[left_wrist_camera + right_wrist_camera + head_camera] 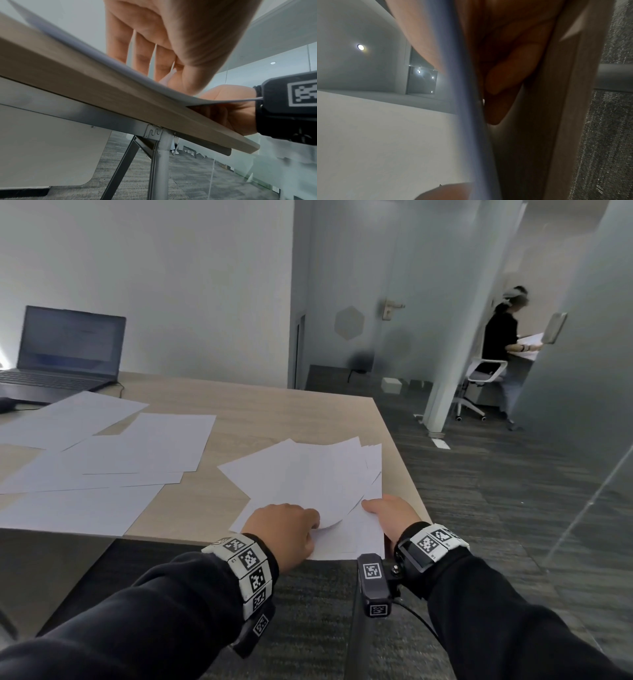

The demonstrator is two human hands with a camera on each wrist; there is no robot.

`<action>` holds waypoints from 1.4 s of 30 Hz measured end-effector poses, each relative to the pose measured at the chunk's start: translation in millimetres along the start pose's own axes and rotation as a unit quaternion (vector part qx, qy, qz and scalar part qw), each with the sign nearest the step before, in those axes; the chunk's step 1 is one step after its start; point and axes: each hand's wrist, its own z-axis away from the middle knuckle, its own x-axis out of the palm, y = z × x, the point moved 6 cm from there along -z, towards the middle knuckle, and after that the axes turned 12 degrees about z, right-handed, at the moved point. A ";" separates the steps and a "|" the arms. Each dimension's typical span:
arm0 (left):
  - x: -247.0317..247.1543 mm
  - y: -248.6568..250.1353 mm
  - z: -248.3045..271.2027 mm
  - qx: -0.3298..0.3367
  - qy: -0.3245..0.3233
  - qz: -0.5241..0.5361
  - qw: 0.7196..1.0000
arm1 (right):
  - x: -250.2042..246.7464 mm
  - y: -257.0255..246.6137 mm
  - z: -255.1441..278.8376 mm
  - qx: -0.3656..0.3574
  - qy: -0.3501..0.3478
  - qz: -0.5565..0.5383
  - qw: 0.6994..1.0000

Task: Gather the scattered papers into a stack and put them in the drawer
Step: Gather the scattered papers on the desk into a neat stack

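A fanned stack of papers [318, 474] lies between the hands at the table [281, 412] corner. The right hand [390, 513] pinches its near right edge, thumb on top, fingers beneath. The left hand [287, 530] pinches a curled top sheet. More loose sheets [113, 453] lie well left of both hands.

An office is shown: a wood-topped desk [274, 405] with a laptop [65, 350] is seen well beyond the fingers, frosted glass partitions [582, 337], grey carpet [479, 491] and a swivel chair [479, 381] farther off.
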 end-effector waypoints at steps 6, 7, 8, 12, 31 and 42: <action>-13.0 -35.8 3.0 -0.063 0.044 0.068 0.995 | -2.3 1.8 -0.8 -0.005 0.003 -0.010 1.000; -19.7 -45.2 5.7 -0.084 0.063 0.097 0.990 | -2.2 2.1 -1.0 -0.002 0.004 -0.010 1.000; -25.0 -57.3 8.3 -0.110 0.078 0.126 0.983 | -2.3 3.1 -2.6 0.000 0.006 -0.015 1.000; -36.1 -110.6 19.3 -0.197 0.118 0.214 0.949 | -1.8 4.4 -5.6 0.008 0.007 -0.026 1.000; -16.9 -108.1 2.1 -0.191 0.075 0.338 0.919 | 6.8 2.3 0.8 -0.038 -0.041 -0.078 0.995; -6.2 -99.4 1.7 -0.263 -0.009 0.326 0.908 | 38.2 -11.0 14.1 -0.074 -0.102 -0.033 0.992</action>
